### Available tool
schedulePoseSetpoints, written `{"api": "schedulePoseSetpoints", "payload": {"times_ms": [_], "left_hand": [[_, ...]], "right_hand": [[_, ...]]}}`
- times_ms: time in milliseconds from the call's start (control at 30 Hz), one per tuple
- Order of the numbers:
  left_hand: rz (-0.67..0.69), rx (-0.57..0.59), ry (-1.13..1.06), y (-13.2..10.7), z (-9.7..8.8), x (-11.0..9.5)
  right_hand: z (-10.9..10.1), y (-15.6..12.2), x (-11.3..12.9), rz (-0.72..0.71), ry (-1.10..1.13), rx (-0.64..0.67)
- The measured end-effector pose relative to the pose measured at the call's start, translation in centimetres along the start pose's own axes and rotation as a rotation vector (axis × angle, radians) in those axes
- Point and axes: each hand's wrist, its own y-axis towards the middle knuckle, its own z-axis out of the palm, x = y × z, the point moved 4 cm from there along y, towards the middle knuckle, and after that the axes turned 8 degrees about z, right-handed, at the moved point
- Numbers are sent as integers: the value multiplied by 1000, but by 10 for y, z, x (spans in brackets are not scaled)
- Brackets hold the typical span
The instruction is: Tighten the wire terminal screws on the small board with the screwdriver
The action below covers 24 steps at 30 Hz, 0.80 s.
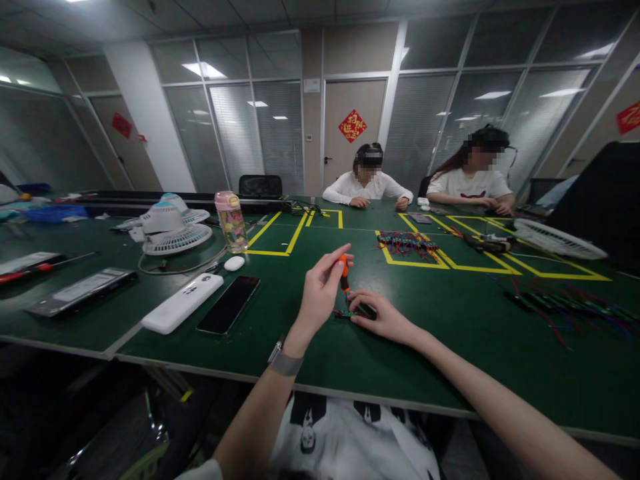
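Observation:
My left hand (323, 287) is closed around the orange-and-black handle of a screwdriver (345, 273), which stands nearly upright with its shaft pointing down. Below the tip lies a small green circuit board (343, 313) with thin coloured wires, flat on the green table (400, 380). The fingers of my right hand (379, 315) press on the board's right end and on a small black part (367, 311) beside it. Whether the tip touches a screw is too small to tell.
Left of my hands lie a black phone (229, 305), a white phone (184, 303) and a white earbud case (234, 264). A bottle (231, 223) and white fans (176, 230) stand behind. Wired boards (407, 245) are bunched within yellow tape; more (575, 300) lie right. Two people sit opposite.

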Motion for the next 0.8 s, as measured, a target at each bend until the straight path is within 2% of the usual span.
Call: {"api": "schedulePoseSetpoints", "payload": {"times_ms": [200, 433, 500, 633, 700, 800], "left_hand": [[83, -78, 245, -1, -4, -3], [15, 7, -15, 0, 1, -1], [51, -22, 63, -1, -1, -3], [171, -68, 371, -3, -4, -10], [211, -33, 423, -4, -1, -13], [207, 50, 297, -4, 5, -13]], "right_hand": [[0, 0, 0, 14, -4, 3], [0, 0, 0, 7, -9, 2], [0, 0, 1, 7, -6, -1], [-1, 0, 2, 12, 14, -6], [-1, 1, 2, 12, 25, -5], [-1, 0, 1, 9, 32, -9]]}}
